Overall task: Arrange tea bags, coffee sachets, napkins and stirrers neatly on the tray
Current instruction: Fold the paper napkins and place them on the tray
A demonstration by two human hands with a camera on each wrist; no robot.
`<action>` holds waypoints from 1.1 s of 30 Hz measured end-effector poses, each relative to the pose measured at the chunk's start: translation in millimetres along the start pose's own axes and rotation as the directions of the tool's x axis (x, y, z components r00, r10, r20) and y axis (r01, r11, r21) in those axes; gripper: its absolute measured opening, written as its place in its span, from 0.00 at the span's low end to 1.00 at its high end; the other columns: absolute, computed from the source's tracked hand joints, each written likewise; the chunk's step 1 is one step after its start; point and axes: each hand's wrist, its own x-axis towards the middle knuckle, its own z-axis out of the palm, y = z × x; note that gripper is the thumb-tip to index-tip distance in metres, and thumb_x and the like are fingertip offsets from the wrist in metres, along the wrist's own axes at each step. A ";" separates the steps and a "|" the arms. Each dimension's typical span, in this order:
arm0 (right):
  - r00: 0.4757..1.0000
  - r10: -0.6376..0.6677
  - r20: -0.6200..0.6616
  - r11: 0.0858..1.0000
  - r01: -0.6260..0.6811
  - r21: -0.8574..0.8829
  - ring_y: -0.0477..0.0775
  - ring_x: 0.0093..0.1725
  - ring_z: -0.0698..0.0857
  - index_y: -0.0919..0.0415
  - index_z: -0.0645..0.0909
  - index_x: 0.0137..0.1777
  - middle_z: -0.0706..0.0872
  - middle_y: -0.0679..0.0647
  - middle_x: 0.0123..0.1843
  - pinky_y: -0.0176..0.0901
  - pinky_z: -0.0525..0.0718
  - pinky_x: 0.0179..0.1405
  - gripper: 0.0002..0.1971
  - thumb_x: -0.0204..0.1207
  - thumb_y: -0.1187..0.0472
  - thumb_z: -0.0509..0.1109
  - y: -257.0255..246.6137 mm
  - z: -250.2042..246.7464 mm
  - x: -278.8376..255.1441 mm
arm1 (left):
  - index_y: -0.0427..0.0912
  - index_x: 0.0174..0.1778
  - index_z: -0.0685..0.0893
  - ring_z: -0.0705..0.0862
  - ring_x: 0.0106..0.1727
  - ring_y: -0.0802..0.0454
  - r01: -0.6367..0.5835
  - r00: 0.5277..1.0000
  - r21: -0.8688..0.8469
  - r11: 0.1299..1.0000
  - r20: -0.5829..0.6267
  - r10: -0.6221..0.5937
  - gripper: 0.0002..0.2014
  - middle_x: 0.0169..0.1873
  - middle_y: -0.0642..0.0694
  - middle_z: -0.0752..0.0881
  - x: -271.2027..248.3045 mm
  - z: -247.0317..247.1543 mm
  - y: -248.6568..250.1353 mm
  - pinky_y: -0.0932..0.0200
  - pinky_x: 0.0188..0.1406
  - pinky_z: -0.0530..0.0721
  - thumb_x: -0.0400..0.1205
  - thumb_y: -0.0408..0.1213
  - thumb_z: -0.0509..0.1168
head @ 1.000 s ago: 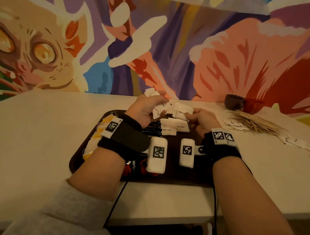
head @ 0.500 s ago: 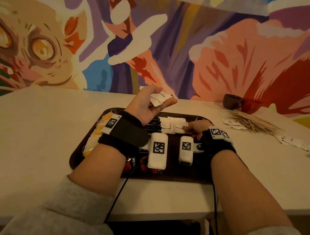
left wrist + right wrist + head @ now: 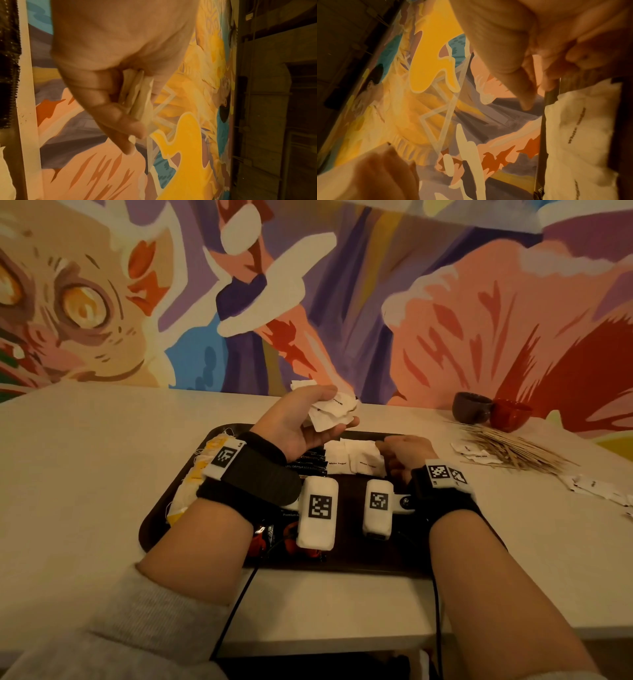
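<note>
hidden: we can't read much of the tray (image 3: 178, 501), forearms and wrist rigs cover its near and middle part; red-black sachets (image 3: 263, 539) only peek out under the left wrist
hard to tell: right hand (image 3: 404, 455) fingers are curled down at the sugar packets on tray (image 3: 356, 462); we cannot tell if they pinch one or just touch
blur: both wrist views soft; in the right wrist view we see the fingertips (image 3: 527, 102) just beside a white packet printed "White"
surface: pale table (image 3: 85, 474), dark tray at its middle
room: painted mural wall (image 3: 445, 320) right behind the table
far right: two cups (image 3: 489, 410), wooden stirrers (image 3: 513, 451) in a loose pile, more white packets (image 3: 596, 486) scattered on the table
tray left edge: yellow-tagged tea bags (image 3: 198, 474)
tray middle: dark sachets (image 3: 310, 463) left of the white packets
left hand (image 3: 298, 422): raised over the tray's far edge, palm up, gripping a held bunch of sugar packets (image 3: 334, 412) between thumb and fingers
</note>
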 end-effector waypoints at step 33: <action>0.839 -0.518 0.166 0.700 0.304 0.647 0.47 0.35 0.88 0.63 0.82 0.48 0.89 0.52 0.34 0.37 0.87 0.37 0.09 0.75 0.76 0.64 -27.9 6.4 -42.3 | 0.43 0.45 0.81 0.87 0.40 0.51 -0.107 0.994 0.262 0.959 0.062 0.094 0.06 0.41 0.42 0.88 11.1 1.5 -9.6 0.64 0.23 0.81 0.78 0.29 0.70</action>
